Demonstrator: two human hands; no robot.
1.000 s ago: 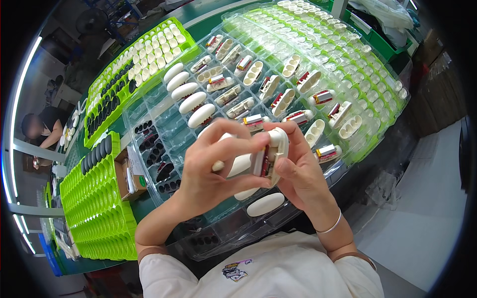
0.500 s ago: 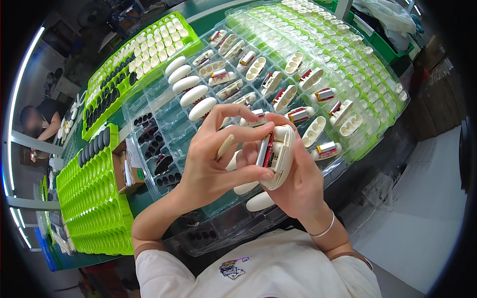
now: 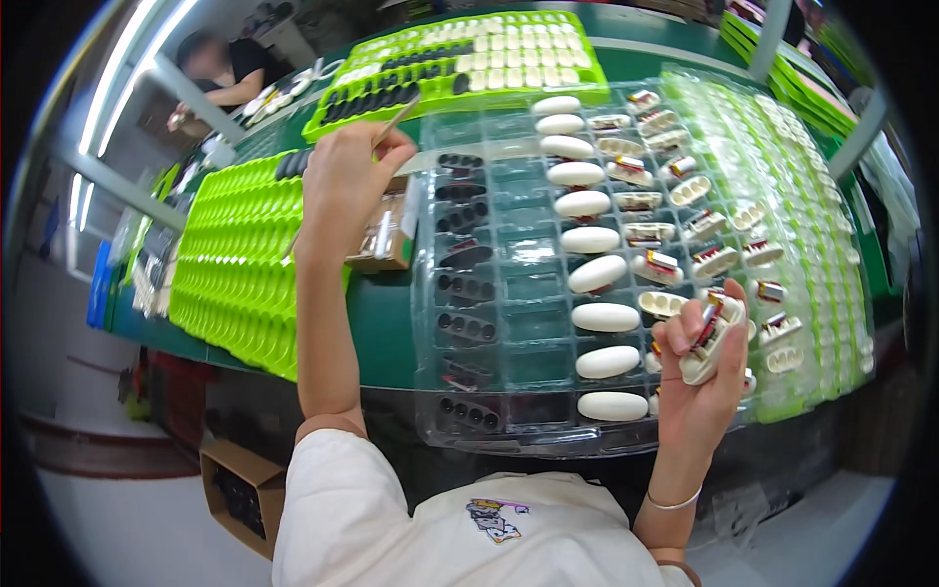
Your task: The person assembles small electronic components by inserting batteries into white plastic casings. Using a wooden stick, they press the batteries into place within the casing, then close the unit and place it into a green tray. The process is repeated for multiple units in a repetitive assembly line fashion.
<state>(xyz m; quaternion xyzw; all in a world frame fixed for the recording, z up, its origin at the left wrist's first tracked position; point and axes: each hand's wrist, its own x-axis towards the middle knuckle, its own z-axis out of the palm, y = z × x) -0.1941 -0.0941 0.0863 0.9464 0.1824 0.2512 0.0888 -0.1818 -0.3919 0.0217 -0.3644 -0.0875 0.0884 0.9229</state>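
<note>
My right hand [image 3: 699, 386] is closed around a white oval shell [image 3: 712, 347], with a red circuit board and a silver part showing inside it. It is over the right part of the clear compartment tray [image 3: 533, 338]. My left hand [image 3: 337, 186] is raised at the left, beyond the small cardboard box [image 3: 399, 240] and near the far green tray [image 3: 455, 98]. A thin pale stick [image 3: 396, 119] juts up from its closed fingers. Below that hand lies a lime-green tray [image 3: 235, 269] of oval hollows, with a few dark pieces along its far edge.
White oval shells [image 3: 604, 317] fill one column of the clear tray, black four-hole pieces [image 3: 466, 326] another. Open shells with red boards [image 3: 714, 261] lie farther right, beside stacked green and clear trays [image 3: 817, 225]. Another person [image 3: 230, 78] sits far left. A cardboard carton [image 3: 240, 499] stands lower left.
My left hand has left the shell and swung far to the left with the stick. The right hand has moved right, still holding the shell. The view has turned left.
</note>
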